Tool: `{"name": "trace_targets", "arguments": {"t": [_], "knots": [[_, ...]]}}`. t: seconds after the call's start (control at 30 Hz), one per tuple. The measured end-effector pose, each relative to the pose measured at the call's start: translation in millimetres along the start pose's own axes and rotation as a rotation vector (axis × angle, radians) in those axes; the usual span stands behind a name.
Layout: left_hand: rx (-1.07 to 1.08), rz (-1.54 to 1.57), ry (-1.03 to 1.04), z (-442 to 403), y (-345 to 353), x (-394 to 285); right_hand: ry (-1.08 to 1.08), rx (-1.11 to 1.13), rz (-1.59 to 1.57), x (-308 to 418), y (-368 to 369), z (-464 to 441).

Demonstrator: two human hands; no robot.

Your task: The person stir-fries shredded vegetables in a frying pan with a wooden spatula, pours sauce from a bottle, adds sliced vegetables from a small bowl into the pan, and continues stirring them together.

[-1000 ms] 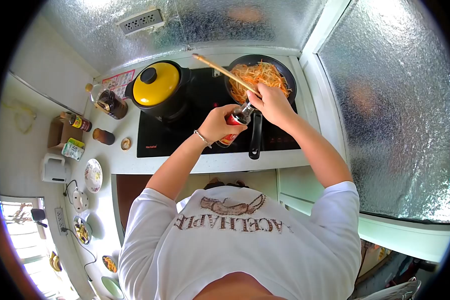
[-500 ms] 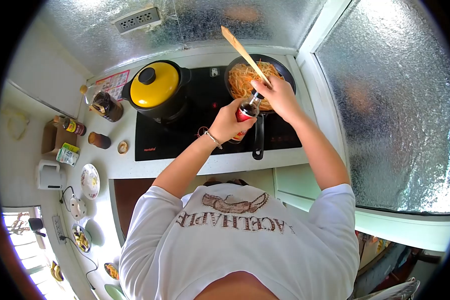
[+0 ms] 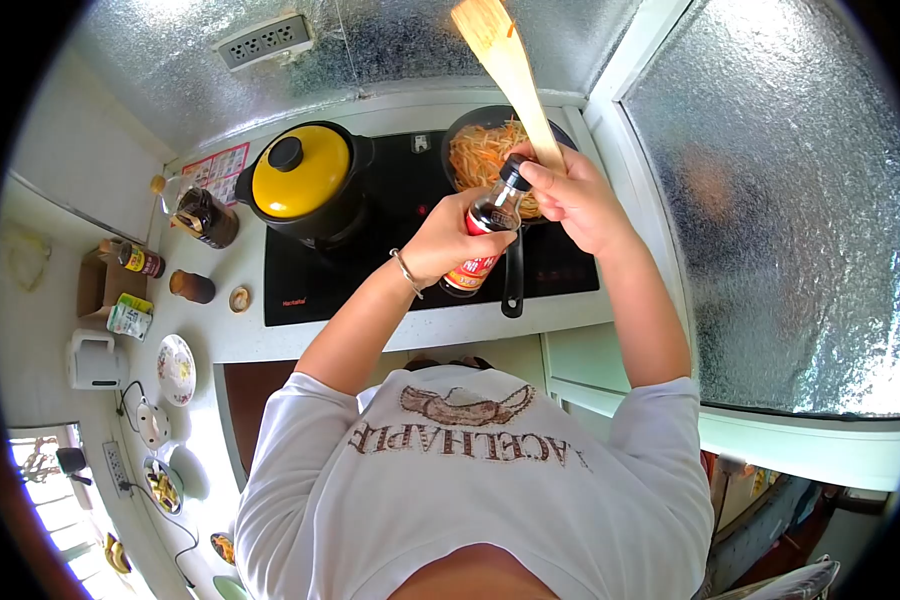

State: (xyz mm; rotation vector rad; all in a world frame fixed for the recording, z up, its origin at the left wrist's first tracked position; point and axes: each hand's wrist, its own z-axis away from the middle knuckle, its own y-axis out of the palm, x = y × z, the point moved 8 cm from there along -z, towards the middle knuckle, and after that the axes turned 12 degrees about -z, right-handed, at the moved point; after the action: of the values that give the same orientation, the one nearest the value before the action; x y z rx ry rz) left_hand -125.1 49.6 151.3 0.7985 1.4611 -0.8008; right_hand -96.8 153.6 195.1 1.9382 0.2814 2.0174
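My left hand (image 3: pixel 451 238) is wrapped round a glass sauce bottle (image 3: pixel 473 270) with a red label, dark liquid and a black cap (image 3: pixel 514 171). My right hand (image 3: pixel 577 203) grips a wooden spatula (image 3: pixel 518 80), its blade raised up and away from me. The thumb and finger of that hand are also at the bottle's cap, which sits on the neck. Behind the bottle, shredded orange and pale vegetables (image 3: pixel 482 152) lie in a black frying pan (image 3: pixel 560 119), partly hidden by my hands. The pan's handle (image 3: pixel 513 285) points toward me.
A black pot (image 3: pixel 322 222) with a yellow lid (image 3: pixel 325 175) stands on the left of the black cooktop (image 3: pixel 390 270). Jars and bottles, such as a dark-filled jar (image 3: pixel 206 217), line the left counter near a plate (image 3: pixel 176 369). A textured glass panel (image 3: pixel 780 220) rises at right.
The spatula has swung more upright with its blade toward the camera. My right fingers have come onto the bottle's cap, and the bottle is lifted slightly nearer, showing more of its label.
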Motion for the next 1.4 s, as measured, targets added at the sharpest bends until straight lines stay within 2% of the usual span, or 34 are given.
{"name": "trace_targets", "arguments": {"t": [0.03,0.1,0.13,0.17,0.2,0.23,0.3,0.4,0.53,0.73,0.8,0.9,0.97,1.03,1.07,1.1,1.17,1.33,1.4], "knots": [[-0.012,-0.059,-0.005,0.3,-0.7,-1.5,0.0,0.0,0.001,1.0,2.7,1.0],[-0.025,-0.117,-0.009,-0.1,-1.7,-1.1,-0.105,-0.106,0.322,12.5,1.7,2.5],[-0.078,-0.247,0.022,-0.4,-5.6,-2.2,-0.104,-0.105,0.323,8.5,-1.2,0.0],[-0.13,-0.376,0.053,-0.2,-8.9,-4.7,-0.192,-0.111,0.402,8.5,-5.6,-3.4],[-0.13,-0.376,0.054,-0.1,-8.3,-4.8,-0.28,-0.118,0.481,13.7,-3.5,-3.8],[-0.133,-0.376,0.03,0.1,-8.2,-3.1,-0.28,-0.118,0.482,15.1,-2.6,-2.9],[-0.137,-0.376,0.008,0.7,-8.2,-1.5,-0.393,-0.142,0.782,28.5,8.2,3.0],[-0.104,-0.352,-0.016,0.0,-7.6,2.3,-0.423,-0.181,0.949,28.1,10.1,1.9],[-0.049,-0.31,-0.038,-3.9,-8.9,10.0,-0.479,-0.165,0.975,22.7,9.6,-2.6],[0.046,-0.278,-0.108,-17.5,-8.0,35.3,-0.393,-0.188,1.041,11.9,-4.6,-12.1],[0.076,-0.28,-0.108,-21.7,-7.6,38.2,-0.309,-0.221,0.886,9.3,-15.7,-14.6],[0.1,-0.4,-0.066,-23.9,-4.3,36.9,-0.286,-0.173,0.985,1.0,-24.5,-19.4],[0.107,-0.238,-0.049,-22.2,0.1,39.8,-0.309,-0.145,0.94,1.8,-29.1,-21.6],[0.129,-0.253,-0.048,-23.8,2.4,40.0,0.186,-0.241,0.361,-21.5,-46.3,-18.7],[0.116,-0.241,-0.016,-24.8,2.9,37.6,0.234,-0.248,0.222,-26.4,-48.8,-19.2],[0.101,-0.228,0.015,-25.3,2.8,35.4,0.233,-0.252,0.22,-23.3,-51.4,-19.7],[0.105,-0.247,0.044,-26.3,1.7,35.0,0.41,-0.137,-0.004,-29.2,-44.3,-18.3],[0.136,-0.263,0.044,-24.0,-0.2,35.6,0.496,-0.106,-0.105,-32.9,-35.5,-18.0],[0.105,-0.125,0.064,-23.9,-1.5,37.1,0.475,0.006,-0.241,-34.1,-26.3,-22.4]]}}
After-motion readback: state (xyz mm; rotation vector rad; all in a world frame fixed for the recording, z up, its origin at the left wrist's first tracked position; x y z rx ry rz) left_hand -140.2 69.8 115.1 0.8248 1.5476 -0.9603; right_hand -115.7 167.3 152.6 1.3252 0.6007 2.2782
